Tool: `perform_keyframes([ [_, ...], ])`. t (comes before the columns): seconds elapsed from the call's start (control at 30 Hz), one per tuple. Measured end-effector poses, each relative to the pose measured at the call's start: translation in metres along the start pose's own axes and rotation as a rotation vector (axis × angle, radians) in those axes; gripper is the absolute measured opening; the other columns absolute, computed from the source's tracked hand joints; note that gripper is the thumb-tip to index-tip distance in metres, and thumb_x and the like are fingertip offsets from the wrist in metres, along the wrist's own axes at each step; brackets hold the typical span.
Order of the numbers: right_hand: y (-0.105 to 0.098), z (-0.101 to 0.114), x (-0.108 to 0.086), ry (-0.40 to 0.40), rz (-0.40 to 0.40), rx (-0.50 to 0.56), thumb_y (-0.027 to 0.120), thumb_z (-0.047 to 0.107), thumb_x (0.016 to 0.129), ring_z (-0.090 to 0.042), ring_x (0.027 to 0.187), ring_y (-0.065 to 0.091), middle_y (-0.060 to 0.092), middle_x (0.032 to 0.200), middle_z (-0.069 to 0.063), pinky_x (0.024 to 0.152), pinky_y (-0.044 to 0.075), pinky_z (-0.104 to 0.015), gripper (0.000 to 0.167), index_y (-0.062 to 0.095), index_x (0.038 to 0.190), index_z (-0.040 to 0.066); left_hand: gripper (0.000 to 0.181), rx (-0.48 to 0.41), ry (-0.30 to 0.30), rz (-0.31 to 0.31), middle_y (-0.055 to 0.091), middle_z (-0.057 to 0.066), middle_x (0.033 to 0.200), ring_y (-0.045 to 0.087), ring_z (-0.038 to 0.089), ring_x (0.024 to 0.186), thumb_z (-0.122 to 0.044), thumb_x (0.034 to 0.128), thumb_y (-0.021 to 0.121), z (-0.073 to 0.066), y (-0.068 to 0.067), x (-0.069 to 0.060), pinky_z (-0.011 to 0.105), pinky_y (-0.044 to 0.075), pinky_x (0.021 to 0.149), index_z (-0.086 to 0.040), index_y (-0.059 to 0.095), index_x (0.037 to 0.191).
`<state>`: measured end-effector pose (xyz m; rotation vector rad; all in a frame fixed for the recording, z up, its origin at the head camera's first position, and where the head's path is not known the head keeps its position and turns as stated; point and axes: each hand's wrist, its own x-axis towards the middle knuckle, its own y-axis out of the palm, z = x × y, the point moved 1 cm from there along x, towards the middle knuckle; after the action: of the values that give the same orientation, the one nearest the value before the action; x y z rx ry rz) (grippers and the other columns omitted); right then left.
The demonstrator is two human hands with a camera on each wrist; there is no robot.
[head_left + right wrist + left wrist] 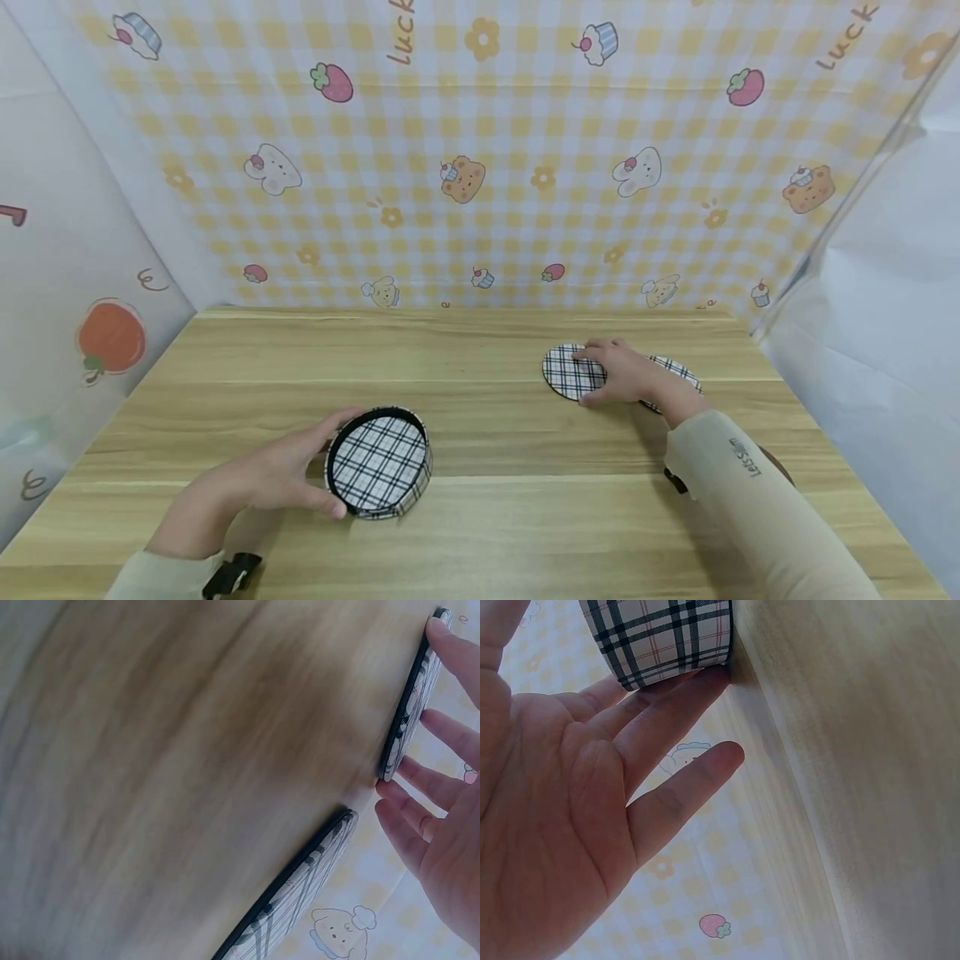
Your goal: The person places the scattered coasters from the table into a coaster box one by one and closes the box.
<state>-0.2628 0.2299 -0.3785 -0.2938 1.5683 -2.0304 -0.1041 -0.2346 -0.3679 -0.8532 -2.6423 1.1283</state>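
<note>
At near left I see the left hand hold a stiff-looking box between thumb and fingers, while at far right the right hand spreads its fingers on the left coaster, likely light and slippery, best gripped by its rim

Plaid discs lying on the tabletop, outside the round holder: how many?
2: one disc partly under the right hand, the other disc to its right, partly hidden by the wrist. More could be hidden behind the sleeve.
</note>
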Motion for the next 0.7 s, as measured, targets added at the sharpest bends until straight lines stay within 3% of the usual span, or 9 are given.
perform_keyframes([
  [0.2, -0.0007, 0.0009, -0.0013, -0.026, -0.013, 0.002, 0.081, 0.037, 0.078, -0.048, 0.128, 0.042, 0.043, 0.150, -0.025, 0.101, 0.042, -0.064, 0.082, 0.047, 0.145, 0.004, 0.113, -0.004, -0.028, 0.008, 0.047, 0.020, 0.148, 0.044, 0.044, 0.135, -0.047, 0.0688, 0.084, -0.0008, -0.0004, 0.0009, 0.057, 0.039, 0.105, -0.005, 0.023, 0.154],
  [0.37, 0.0011, 0.0008, -0.0032, -0.028, -0.013, -0.002, 0.080, 0.037, 0.078, -0.051, 0.132, 0.039, 0.042, 0.150, -0.027, 0.104, 0.040, -0.065, 0.081, 0.048, 0.144, 0.003, 0.113, -0.008, -0.035, 0.003, 0.049, 0.020, 0.146, 0.045, 0.044, 0.134, -0.046, 0.0685, 0.085, -0.0007, 0.0003, -0.0001, 0.057, 0.039, 0.105, -0.005, 0.023, 0.154],
  [0.6, 0.0025, 0.0014, -0.0051, -0.028, -0.025, 0.008, 0.080, 0.038, 0.078, -0.053, 0.133, 0.037, 0.039, 0.151, -0.030, 0.103, 0.040, -0.066, 0.081, 0.049, 0.144, 0.003, 0.112, 0.010, -0.004, -0.001, 0.049, 0.021, 0.145, 0.046, 0.043, 0.133, -0.043, 0.0692, 0.085, 0.0001, -0.0003, 0.0000, 0.037, 0.042, 0.105, -0.004, 0.024, 0.154],
  [0.7, 0.0028, 0.0018, -0.0057, -0.028, -0.036, 0.016, 0.081, 0.039, 0.078, -0.053, 0.134, 0.037, 0.039, 0.152, -0.029, 0.103, 0.039, -0.067, 0.082, 0.049, 0.144, 0.003, 0.112, 0.015, -0.002, -0.003, 0.049, 0.021, 0.145, 0.046, 0.043, 0.132, -0.043, 0.0691, 0.085, -0.0001, -0.0003, 0.0000, 0.038, 0.041, 0.105, -0.004, 0.024, 0.154],
])
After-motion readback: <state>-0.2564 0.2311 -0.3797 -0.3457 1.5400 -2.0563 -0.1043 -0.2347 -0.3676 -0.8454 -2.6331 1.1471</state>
